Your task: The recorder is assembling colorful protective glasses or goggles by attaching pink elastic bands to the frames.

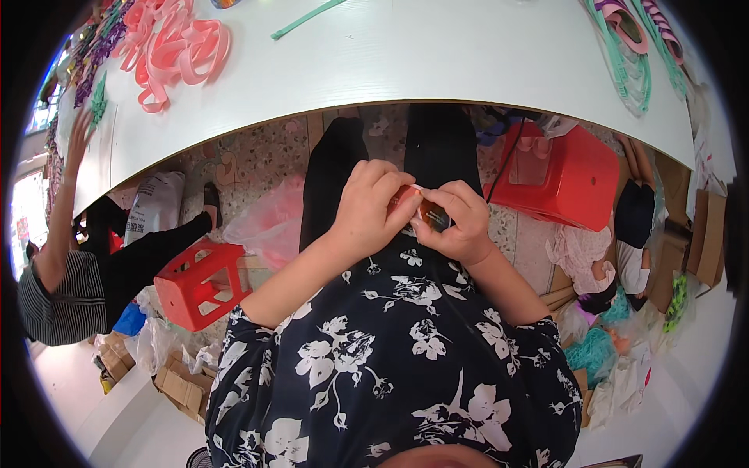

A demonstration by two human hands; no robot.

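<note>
Both my hands meet over my lap, in front of my dark trousers. My left hand [368, 204] is closed, thumb and fingers pinching the reddish end of a small item. My right hand [460, 222] is closed around the other side of it, where a small dark brown item [435, 215] with fine print shows between thumb and fingers. Its kind is not clear, as the fingers cover most of it. A whitish bit sticks up where the fingertips come together. Both hands are below the table's near edge, not touching the table.
On the white table [328, 70] lie a heap of pink straps [183, 51], a green strip [307, 19] and green-and-purple straps [628, 58]. Red stools [201, 285] stand left and right of me. At the left, a person in a striped shirt [66, 300] reaches over the table. Cardboard boxes [706, 238] stand at right.
</note>
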